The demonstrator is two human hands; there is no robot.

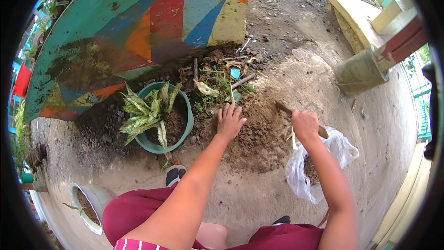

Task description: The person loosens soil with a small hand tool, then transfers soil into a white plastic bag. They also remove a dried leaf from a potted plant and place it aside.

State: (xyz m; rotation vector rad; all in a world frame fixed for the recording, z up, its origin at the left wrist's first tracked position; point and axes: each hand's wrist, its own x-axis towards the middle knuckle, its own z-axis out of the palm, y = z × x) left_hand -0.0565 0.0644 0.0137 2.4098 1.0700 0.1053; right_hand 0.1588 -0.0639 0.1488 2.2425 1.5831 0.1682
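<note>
**Tool (284, 108) in hand at the edge of a heap of loose soil (260, 134)**

From the head view, looking down. Spread over the left edge of the heap: left hand (230, 122), back upward, fingers fanned apart, grip around no object. Just past the fingertips, a thin pale stalk (232, 93); too close to tell whether touching.

At the right edge of the heap: right hand (305, 124), grip clamped firmly on the tool, fingers wrapped around the middle. Dark, narrow end pointing left toward the heap; brown, rounded end sticking out to the right.

Right of the heap and on the near side, below the right hand: a clear plastic bag (344, 150), crumpled, with brown soil inside, partly behind the right forearm.

Left of the heap: a round green pot (191, 119) with dark soil and a leafy plant (143, 111), pale-speckled and leaning over the left rim. Well to the left of the heap and nearer the body, a whitish pot (102, 195), tilted, also with soil.

Beyond the heap: dry leaves, twigs and a bright blue scrap (235, 72), then a wall (166, 14) painted in coloured angular patches. Beyond and to the right, a post (360, 76) on a concrete base.
</note>
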